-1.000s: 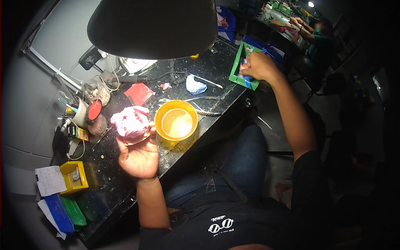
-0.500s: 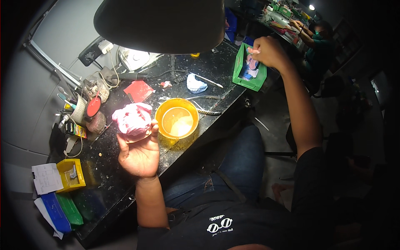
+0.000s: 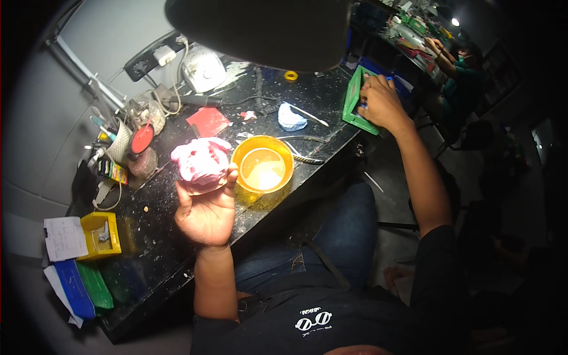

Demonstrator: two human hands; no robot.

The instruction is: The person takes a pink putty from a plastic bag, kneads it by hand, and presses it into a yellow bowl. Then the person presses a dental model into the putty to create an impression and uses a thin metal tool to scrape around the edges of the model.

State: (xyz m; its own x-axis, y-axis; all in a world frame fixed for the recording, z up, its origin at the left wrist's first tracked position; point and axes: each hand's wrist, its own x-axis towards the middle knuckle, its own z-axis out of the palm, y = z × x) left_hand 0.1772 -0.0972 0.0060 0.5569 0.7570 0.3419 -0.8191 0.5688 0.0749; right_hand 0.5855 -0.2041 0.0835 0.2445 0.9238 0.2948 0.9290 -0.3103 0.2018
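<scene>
My left hand [image 3: 207,216] is raised over the near bench, fingers curled up around a pink, rough-surfaced moulded lump [image 3: 201,160] with a hollow in its top. It looks like a dental impression, though its kind is not certain. Close by on its right stands an amber bowl [image 3: 238,155] of liquid that reflects the lamp. My right hand [image 3: 383,103] is down in a green bin [image 3: 351,106] at the bench's far right edge. Its fingers are bent inward; their tips and whatever they hold are hidden. A bit of blue shows beside them.
A dark lamp shade [image 3: 260,32] hangs over the bench. Beyond the bowl lie a pale blue cast [image 3: 291,118] and a red sheet [image 3: 208,122]. Jars and a tool cup [image 3: 120,148] stand left, above a yellow bin [image 3: 90,236]. A co-worker [image 3: 464,74] sits far right.
My right hand has gone lower into the green bin; the pinkish piece seen at its fingertips before is now hidden. My left hand still holds the pink lump. The view has shifted slightly.
</scene>
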